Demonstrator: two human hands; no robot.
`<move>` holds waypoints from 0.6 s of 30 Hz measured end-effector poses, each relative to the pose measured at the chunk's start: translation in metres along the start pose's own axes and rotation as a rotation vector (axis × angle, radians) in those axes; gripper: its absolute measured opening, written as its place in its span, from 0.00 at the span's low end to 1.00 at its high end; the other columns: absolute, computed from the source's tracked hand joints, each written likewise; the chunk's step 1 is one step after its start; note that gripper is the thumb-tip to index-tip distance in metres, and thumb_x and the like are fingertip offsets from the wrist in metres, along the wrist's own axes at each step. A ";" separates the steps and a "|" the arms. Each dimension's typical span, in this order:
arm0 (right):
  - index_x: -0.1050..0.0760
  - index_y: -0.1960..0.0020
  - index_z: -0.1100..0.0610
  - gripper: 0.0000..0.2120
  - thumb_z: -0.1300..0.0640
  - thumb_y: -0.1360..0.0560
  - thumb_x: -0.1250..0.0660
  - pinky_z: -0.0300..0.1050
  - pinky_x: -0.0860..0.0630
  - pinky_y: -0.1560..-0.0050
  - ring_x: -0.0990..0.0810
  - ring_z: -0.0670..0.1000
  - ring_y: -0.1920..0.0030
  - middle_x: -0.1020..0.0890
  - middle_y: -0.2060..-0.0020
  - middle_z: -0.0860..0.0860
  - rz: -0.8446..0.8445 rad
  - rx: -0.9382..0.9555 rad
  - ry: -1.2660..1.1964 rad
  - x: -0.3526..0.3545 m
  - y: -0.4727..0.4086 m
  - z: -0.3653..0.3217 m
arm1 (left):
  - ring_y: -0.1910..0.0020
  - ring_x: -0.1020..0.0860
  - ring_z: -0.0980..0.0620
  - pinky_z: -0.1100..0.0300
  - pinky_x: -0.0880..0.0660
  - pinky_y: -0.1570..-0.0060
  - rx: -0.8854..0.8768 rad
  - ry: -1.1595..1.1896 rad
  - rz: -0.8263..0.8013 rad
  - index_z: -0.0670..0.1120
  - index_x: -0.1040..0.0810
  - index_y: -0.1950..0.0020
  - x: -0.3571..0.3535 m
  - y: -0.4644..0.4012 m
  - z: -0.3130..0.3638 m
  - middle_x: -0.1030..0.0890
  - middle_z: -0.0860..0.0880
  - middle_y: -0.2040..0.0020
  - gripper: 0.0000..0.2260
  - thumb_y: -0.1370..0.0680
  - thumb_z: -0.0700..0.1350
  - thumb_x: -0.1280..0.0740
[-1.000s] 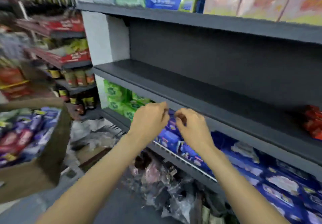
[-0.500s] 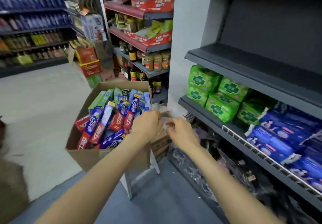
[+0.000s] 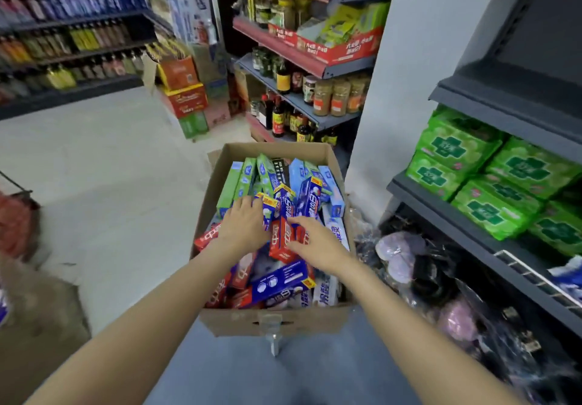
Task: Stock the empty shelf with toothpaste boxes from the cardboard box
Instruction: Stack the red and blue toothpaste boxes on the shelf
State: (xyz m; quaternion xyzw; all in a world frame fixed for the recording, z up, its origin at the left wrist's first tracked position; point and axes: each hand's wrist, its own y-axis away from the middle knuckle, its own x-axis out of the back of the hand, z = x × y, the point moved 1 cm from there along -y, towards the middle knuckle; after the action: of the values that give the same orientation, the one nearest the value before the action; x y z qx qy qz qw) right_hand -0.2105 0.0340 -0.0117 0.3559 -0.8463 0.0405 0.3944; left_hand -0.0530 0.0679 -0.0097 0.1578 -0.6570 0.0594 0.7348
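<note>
Fingers (image 3: 248,204) of the left hand (image 3: 244,225) lie fairly straight and spread, resting flat on the heap of toothpaste boxes (image 3: 283,237); they close round nothing. On the right hand (image 3: 318,242) the fingers reach forward, loosely extended, the tips touching a red carton (image 3: 282,242) without gripping it. All the cartons sit in an open cardboard box (image 3: 277,321) of plain brown corrugated board, its flaps up, standing on a grey floor beside the dark metal shelf (image 3: 510,95). They are long, slim, glossy rectangular packs in red, blue, green and pale blue, piled crosswise and on end. Soft green plastic-wrapped packs (image 3: 491,180) fill the tier below that shelf.
</note>
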 end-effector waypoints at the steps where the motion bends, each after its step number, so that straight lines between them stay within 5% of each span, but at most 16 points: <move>1: 0.38 0.27 0.55 0.26 0.55 0.23 0.36 0.42 0.37 0.34 0.34 0.52 0.30 0.33 0.30 0.53 -0.014 -0.008 -0.017 -0.007 -0.006 -0.006 | 0.32 0.35 0.41 0.50 0.34 0.36 -0.028 0.012 -0.079 0.40 0.36 0.31 -0.001 -0.006 -0.013 0.34 0.40 0.32 0.25 0.25 0.47 0.34; 8: 0.38 0.28 0.52 0.27 0.50 0.24 0.35 0.51 0.36 0.35 0.34 0.60 0.33 0.30 0.33 0.54 0.087 -0.213 0.090 -0.060 -0.048 -0.033 | 0.38 0.27 0.47 0.57 0.30 0.40 -0.356 0.262 -0.302 0.43 0.30 0.32 0.008 -0.035 -0.077 0.26 0.45 0.36 0.33 0.32 0.53 0.24; 15: 0.38 0.33 0.54 0.27 0.53 0.27 0.30 0.47 0.34 0.41 0.34 0.56 0.36 0.22 0.43 0.54 0.251 -0.365 -0.089 -0.079 -0.059 -0.040 | 0.40 0.24 0.48 0.58 0.27 0.42 -0.511 0.476 -0.360 0.44 0.29 0.33 0.010 -0.044 -0.101 0.23 0.47 0.38 0.31 0.32 0.51 0.23; 18: 0.41 0.28 0.56 0.33 0.55 0.27 0.29 0.44 0.39 0.37 0.37 0.56 0.31 0.27 0.36 0.55 0.223 -0.371 -0.003 -0.080 -0.056 -0.042 | 0.43 0.22 0.49 0.56 0.25 0.44 -0.507 0.564 -0.393 0.46 0.30 0.32 0.010 -0.045 -0.108 0.22 0.46 0.39 0.31 0.31 0.50 0.24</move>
State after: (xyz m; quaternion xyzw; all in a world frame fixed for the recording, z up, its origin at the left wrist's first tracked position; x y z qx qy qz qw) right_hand -0.1135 0.0529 -0.0502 0.1814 -0.8739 -0.0733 0.4450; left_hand 0.0639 0.0575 -0.0165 0.0718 -0.3818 -0.2042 0.8986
